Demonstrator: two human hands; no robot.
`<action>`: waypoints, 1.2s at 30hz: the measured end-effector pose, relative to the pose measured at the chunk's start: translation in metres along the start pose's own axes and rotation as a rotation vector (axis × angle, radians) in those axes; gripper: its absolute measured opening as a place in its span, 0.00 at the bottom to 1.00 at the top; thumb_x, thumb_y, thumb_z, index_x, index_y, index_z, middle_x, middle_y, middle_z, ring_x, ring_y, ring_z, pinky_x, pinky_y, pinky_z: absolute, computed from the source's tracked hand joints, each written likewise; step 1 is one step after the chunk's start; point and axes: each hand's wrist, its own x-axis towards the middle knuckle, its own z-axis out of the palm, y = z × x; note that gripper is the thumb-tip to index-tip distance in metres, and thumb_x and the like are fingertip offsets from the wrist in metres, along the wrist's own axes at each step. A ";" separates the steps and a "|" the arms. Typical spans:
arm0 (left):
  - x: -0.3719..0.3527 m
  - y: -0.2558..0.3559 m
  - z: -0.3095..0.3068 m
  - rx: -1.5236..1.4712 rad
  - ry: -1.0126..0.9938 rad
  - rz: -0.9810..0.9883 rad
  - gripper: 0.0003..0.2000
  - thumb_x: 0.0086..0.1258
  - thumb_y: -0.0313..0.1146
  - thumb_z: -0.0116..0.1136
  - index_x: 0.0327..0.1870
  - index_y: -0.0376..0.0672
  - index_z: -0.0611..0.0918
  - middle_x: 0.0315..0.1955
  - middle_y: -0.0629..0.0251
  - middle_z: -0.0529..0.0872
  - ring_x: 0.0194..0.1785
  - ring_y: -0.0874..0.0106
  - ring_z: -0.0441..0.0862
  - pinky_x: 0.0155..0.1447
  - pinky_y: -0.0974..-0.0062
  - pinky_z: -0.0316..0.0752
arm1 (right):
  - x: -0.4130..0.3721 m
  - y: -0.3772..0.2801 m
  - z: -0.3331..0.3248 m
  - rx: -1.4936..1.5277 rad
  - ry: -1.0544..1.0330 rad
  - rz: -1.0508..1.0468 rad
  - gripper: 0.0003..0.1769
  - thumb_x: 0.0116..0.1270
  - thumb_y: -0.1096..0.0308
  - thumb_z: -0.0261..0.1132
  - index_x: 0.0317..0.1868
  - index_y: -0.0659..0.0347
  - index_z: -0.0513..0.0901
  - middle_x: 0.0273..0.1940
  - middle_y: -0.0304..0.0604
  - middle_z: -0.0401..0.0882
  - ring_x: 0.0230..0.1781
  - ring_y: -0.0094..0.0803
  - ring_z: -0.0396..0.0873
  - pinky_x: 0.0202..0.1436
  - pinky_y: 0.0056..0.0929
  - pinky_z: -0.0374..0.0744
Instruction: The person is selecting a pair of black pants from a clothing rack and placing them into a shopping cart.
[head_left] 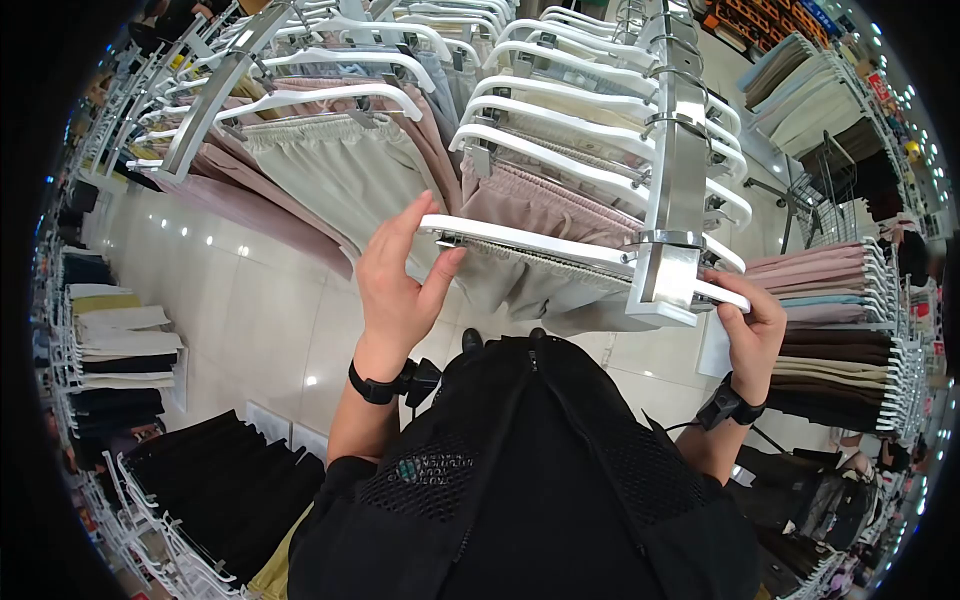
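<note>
A white hanger [530, 238] hangs at the front of the metal rail, with light grey-beige elastic-waist trousers [520, 283] clipped beneath it. My left hand [395, 275] is at the hanger's left end, fingers stretched upward and thumb apart, with the end and its clip between them. Whether that hand touches the hanger is hard to tell. At the opposite end, my right hand [752, 325] has its thumb and fingers closed around the hanger's tip, just right of the rail's end. Behind hang pink trousers [545, 195] on another white hanger.
The metal rail [672, 180] carries several more white hangers. Left of it, a second rail [222, 95] holds cream trousers [340, 160] and pink ones. Racks of folded-over trousers [825, 350] stand at right, black garments [215, 490] at lower left. A wire cart [825, 200] stands behind.
</note>
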 end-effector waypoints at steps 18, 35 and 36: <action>-0.049 -0.057 0.007 0.029 -0.288 -0.385 0.17 0.70 0.35 0.72 0.57 0.39 0.87 0.47 0.54 0.92 0.47 0.60 0.89 0.54 0.65 0.82 | 0.039 -0.095 0.089 -0.163 -0.013 -0.775 0.24 0.67 0.47 0.76 0.55 0.51 0.85 0.54 0.51 0.89 0.65 0.54 0.81 0.76 0.58 0.71; -0.082 -0.110 -0.005 0.048 -0.287 -0.443 0.15 0.69 0.36 0.71 0.51 0.38 0.88 0.43 0.56 0.91 0.45 0.59 0.89 0.51 0.63 0.82 | 0.045 -0.072 0.146 -0.144 0.398 -0.832 0.04 0.78 0.61 0.64 0.47 0.37 0.77 0.45 0.26 0.81 0.62 0.33 0.76 0.83 0.56 0.63; -0.081 -0.113 -0.005 0.047 -0.297 -0.446 0.15 0.68 0.35 0.72 0.52 0.37 0.87 0.43 0.55 0.91 0.44 0.58 0.88 0.52 0.63 0.82 | 0.045 -0.074 0.150 -0.132 0.431 -0.834 0.04 0.79 0.60 0.64 0.47 0.38 0.77 0.44 0.27 0.81 0.60 0.34 0.76 0.82 0.56 0.64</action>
